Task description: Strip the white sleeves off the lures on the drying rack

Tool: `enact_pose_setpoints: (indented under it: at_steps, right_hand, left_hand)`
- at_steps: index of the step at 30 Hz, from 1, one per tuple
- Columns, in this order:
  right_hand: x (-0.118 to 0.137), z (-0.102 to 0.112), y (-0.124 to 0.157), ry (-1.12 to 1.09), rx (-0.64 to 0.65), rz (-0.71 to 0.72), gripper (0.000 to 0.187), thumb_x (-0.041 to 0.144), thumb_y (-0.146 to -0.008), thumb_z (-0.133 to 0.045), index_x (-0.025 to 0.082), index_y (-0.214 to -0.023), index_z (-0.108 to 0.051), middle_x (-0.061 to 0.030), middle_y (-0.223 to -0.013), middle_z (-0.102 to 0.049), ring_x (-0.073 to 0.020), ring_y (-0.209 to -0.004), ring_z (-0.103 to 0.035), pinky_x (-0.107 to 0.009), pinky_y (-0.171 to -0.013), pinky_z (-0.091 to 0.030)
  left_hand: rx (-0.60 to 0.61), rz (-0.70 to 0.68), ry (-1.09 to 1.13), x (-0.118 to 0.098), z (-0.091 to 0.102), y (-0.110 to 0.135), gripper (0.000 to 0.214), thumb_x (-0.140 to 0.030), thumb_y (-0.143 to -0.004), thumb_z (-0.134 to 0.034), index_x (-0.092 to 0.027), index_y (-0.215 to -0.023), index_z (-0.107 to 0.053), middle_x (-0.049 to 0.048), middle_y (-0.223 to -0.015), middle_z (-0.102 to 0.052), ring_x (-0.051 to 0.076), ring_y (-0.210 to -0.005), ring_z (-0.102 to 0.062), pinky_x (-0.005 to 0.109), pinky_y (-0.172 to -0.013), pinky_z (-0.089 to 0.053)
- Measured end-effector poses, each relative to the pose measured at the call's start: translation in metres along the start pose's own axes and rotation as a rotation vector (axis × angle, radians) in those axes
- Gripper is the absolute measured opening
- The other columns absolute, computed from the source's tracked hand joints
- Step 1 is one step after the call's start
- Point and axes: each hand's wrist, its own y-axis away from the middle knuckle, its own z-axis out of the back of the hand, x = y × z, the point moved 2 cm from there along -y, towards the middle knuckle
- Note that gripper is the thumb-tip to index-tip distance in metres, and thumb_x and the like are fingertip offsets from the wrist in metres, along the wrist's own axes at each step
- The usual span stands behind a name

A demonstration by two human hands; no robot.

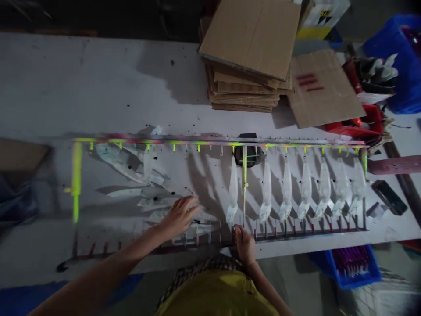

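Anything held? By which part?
Can't tell for certain: right hand at lower tip of a hanging pale lure body, grip unclear; left hand over loose lure bodies.

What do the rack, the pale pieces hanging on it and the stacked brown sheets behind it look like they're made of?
Rack: probably painted metal; thin, straight bars with patchy yellow-green and reddish colour.
Hanging pieces: likely frosted plastic; pale and partly see-through, though the blur leaves it open.
Stacked sheets: matt cardboard, likely corrugated; brown, with faint parallel lines and layered edges.
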Motion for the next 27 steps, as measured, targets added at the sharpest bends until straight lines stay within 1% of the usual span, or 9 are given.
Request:
enact_pose_setpoints:
  at_steps: [3, 6, 10, 12, 15, 18, 22, 24, 27]
  right_hand:
    - [0.001, 0.001, 0.000, -0.021, -0.007, 0.040, 0.066, 0.062, -0.093, -0.021, 0.017, -0.090, -0.068, -0.0048, -0.063, -0.062, -0.0177, -0.056, -0.057, -0.025, -0.056, -0.039]
    - [0.001, 0.003, 0.000, -0.062, 0.003, 0.097, 0.064, 0.061, -0.093, -0.022, 0.016, -0.087, -0.067, -0.0038, -0.060, -0.060, -0.0172, -0.056, -0.056, -0.025, -0.055, -0.039]
    - [-0.003, 0.004, 0.000, -0.118, 0.034, 0.167, 0.062, 0.059, -0.092, -0.024, 0.014, -0.088, -0.068, -0.0032, -0.059, -0.059, -0.0167, -0.053, -0.054, -0.025, -0.054, -0.039]
    - [-0.007, 0.002, -0.001, -0.139, 0.041, 0.201, 0.061, 0.057, -0.092, -0.026, 0.013, -0.091, -0.068, -0.0037, -0.060, -0.060, -0.0169, -0.053, -0.054, -0.026, -0.054, -0.040]
    - [-0.012, -0.002, -0.001, -0.172, 0.022, 0.260, 0.058, 0.057, -0.091, -0.028, 0.014, -0.097, -0.068, -0.0058, -0.068, -0.065, -0.0185, -0.060, -0.058, -0.027, -0.060, -0.045]
    - [-0.018, -0.001, 0.006, -0.219, -0.084, 0.288, 0.057, 0.057, -0.089, -0.033, 0.014, -0.101, -0.068, -0.0115, -0.088, -0.071, -0.0226, -0.079, -0.064, -0.031, -0.075, -0.049]
    - [-0.024, 0.006, 0.029, -0.266, -0.209, 0.270, 0.054, 0.055, -0.090, -0.035, 0.014, -0.102, -0.067, -0.0154, -0.103, -0.071, -0.0259, -0.095, -0.064, -0.036, -0.087, -0.048]
    - [-0.022, 0.005, 0.042, -0.265, -0.211, 0.258, 0.052, 0.052, -0.091, -0.035, 0.014, -0.102, -0.067, -0.0149, -0.100, -0.071, -0.0252, -0.092, -0.065, -0.034, -0.086, -0.048]
    - [-0.008, -0.007, 0.054, -0.226, -0.108, 0.261, 0.043, 0.044, -0.092, -0.036, 0.015, -0.097, -0.068, -0.0101, -0.089, -0.072, -0.0215, -0.083, -0.065, -0.028, -0.077, -0.048]
  left_hand:
    - [0.127, 0.007, -0.289, 0.015, -0.012, 0.060, 0.046, -0.002, -0.068, -0.053, -0.023, -0.106, -0.068, 0.0160, -0.135, -0.049, 0.036, -0.131, -0.037, 0.053, -0.107, -0.028]
    - [0.172, 0.061, -0.440, 0.020, -0.027, 0.084, 0.047, 0.000, -0.067, -0.051, -0.022, -0.105, -0.068, 0.0162, -0.141, -0.045, 0.037, -0.135, -0.033, 0.054, -0.107, -0.028]
    - [0.163, 0.119, -0.437, 0.018, -0.032, 0.078, 0.054, -0.003, -0.060, -0.060, -0.026, -0.109, -0.067, 0.0108, -0.148, -0.040, 0.036, -0.137, -0.030, 0.054, -0.107, -0.027]
    - [0.108, 0.137, -0.408, 0.019, -0.030, 0.075, 0.044, -0.007, -0.057, -0.065, -0.023, -0.098, -0.070, 0.0103, -0.149, -0.039, 0.036, -0.137, -0.030, 0.052, -0.108, -0.027]
    - [-0.002, 0.218, -0.456, 0.023, -0.030, 0.081, 0.019, -0.017, -0.063, -0.069, -0.018, -0.081, -0.071, 0.0120, -0.151, -0.035, 0.036, -0.138, -0.027, 0.050, -0.106, -0.031]
    - [-0.108, 0.419, -0.524, 0.028, -0.036, 0.094, 0.018, -0.031, -0.070, -0.068, -0.017, -0.082, -0.070, 0.0139, -0.152, -0.031, 0.038, -0.136, -0.029, 0.051, -0.099, -0.039]
    - [-0.251, 0.726, -0.547, 0.026, -0.051, 0.105, 0.034, -0.042, -0.078, -0.058, -0.011, -0.088, -0.070, 0.0248, -0.138, -0.041, 0.043, -0.128, -0.038, 0.054, -0.091, -0.042]
    - [-0.323, 0.706, -0.602, 0.021, -0.057, 0.102, 0.028, -0.033, -0.078, -0.059, -0.011, -0.093, -0.068, 0.0260, -0.138, -0.041, 0.045, -0.131, -0.033, 0.060, -0.096, -0.036]
    - [-0.364, 0.458, -0.639, 0.017, -0.061, 0.091, 0.025, -0.015, -0.074, -0.057, -0.018, -0.097, -0.065, 0.0189, -0.142, -0.041, 0.039, -0.135, -0.031, 0.061, -0.106, -0.022]
